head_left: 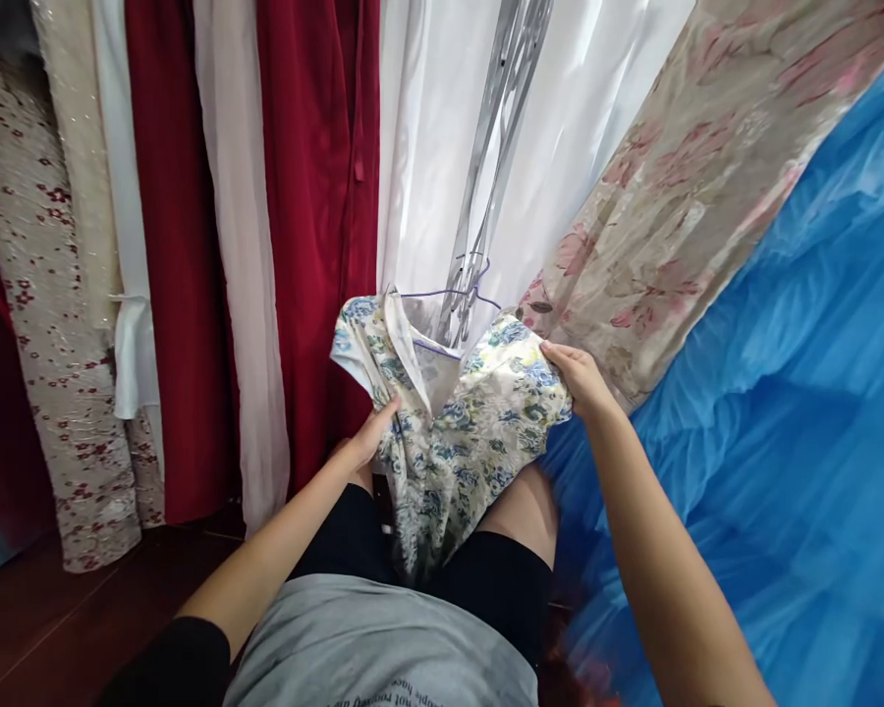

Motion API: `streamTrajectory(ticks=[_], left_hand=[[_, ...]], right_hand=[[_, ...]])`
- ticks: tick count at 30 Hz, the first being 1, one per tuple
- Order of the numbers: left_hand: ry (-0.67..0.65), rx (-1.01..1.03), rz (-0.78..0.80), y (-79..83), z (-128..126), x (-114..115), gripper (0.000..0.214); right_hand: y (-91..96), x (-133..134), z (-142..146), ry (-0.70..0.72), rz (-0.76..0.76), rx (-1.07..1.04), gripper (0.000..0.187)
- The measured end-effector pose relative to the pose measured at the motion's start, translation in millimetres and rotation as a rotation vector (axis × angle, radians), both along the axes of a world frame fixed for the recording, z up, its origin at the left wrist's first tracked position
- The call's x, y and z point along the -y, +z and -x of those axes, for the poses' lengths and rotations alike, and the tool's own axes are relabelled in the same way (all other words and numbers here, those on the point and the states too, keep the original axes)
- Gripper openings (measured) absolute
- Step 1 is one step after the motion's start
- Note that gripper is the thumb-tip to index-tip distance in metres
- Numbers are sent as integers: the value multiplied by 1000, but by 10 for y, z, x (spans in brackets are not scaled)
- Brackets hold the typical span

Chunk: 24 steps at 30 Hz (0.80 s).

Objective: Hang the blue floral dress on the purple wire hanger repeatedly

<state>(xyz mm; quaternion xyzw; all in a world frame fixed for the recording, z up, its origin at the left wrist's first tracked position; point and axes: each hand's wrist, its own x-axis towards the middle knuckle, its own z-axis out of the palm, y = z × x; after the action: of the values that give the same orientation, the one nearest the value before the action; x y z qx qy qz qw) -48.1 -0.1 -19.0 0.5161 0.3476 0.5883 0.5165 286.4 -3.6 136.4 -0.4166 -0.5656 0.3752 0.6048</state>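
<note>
A floral dress (471, 432) in white, blue and olive hangs on a thin purple hanger (442, 292), in front of my legs. Its V-shaped neckline faces up, and the lower part drops between my thighs. My left hand (372, 432) grips the dress at its side below the left sleeve opening, thumb on top of the cloth. My right hand (579, 378) pinches the edge of the other sleeve near the shoulder. The fingers of my left hand are mostly hidden behind the fabric.
Dark red gowns (316, 196) and a pale pink one (236, 245) hang at the left. White cloth with a silver ribbon (490, 147) hangs behind the hanger. To the right are a beige floral gown (655, 187) and blue tulle (781, 442). The floor (44, 628) is reddish brown tile.
</note>
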Motion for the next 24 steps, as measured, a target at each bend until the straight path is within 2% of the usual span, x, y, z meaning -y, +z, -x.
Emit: streamTrajectory(ticks=[2,4,6,8,9,10,11,12,14,15,18,20,22,24], left_hand=[[67,-37,-5,-208,-54,161,69],[107,-64,-8,-348,-115,328,65],[127,-70,-10,-432,-188,476,60],[161,-50,-23,-477,-266,595,55],[184,-42,-34,-489,-302,646,54],[214,-36,-45,-494,-334,691,52],[242,-36,-54,-494,-361,733,52],[262,-42,-62,-488,-380,771,51],[285,-70,-82,-463,-394,836,50],[293,-84,-93,-446,-390,862,49],[274,-126,-111,-397,-347,925,44],[326,-148,-119,-381,-311,966,41],[537,-146,-185,-380,-289,1015,44],[799,-180,-354,-377,-302,1070,52]], right_hand=[[-8,83,-19,35,22,75,33],[-42,154,-95,-59,-30,182,34],[-103,218,-164,-319,-158,290,34],[-217,302,-144,-611,-313,310,30],[-305,358,-81,-683,-358,294,27],[-414,422,22,-666,-359,289,27],[-545,492,163,-560,-316,302,29],[-691,561,333,-389,-226,345,34],[-998,676,718,102,26,487,37],[-1139,713,906,270,106,508,37],[-1430,765,1300,303,70,372,38],[-1510,802,1366,284,30,249,38],[-1534,880,1298,282,54,124,40],[-1529,991,1172,269,108,34,43]])
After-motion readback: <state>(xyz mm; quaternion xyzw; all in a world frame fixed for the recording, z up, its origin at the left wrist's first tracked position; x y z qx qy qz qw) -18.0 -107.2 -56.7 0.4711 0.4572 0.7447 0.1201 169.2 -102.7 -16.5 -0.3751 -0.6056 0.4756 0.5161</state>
